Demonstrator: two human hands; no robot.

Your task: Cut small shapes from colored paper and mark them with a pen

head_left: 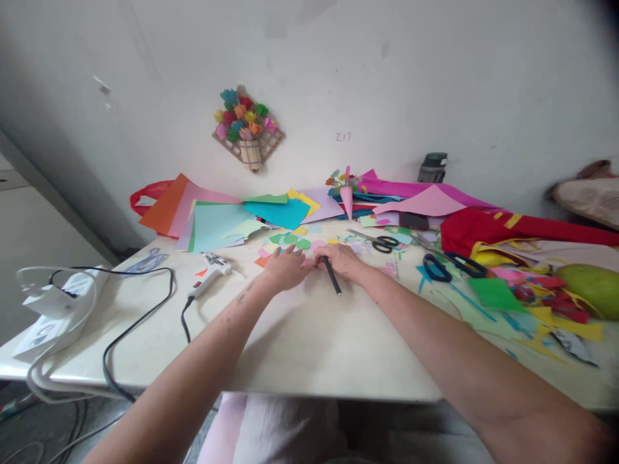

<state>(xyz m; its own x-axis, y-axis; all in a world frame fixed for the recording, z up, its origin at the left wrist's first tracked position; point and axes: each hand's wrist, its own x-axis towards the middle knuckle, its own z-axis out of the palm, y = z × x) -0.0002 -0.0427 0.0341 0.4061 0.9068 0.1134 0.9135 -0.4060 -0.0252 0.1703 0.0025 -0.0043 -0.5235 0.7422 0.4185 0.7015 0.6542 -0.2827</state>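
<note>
A slim black pen (332,277) lies in my right hand (341,259), whose fingers are closed round it. Its pale-tipped end slants down toward the table's front edge. My left hand (286,267) is close beside, palm down with its fingers stretched out over small coloured paper pieces. Its thumb reaches toward my right fingertips, where a bit of pink paper shows; whether either hand grips that paper I cannot tell. Just beyond the hands lie green paper cutouts (303,244). Black-handled scissors (385,243) rest to the right of my right hand.
At left are a glue gun (207,280), its cord and a power strip (62,316). Coloured sheets (217,225) and a pink paper cone with flowers (346,200) line the wall. To the right are blue-handled scissors (438,267), paper scraps, red cloth (483,225) and a green fruit (592,290).
</note>
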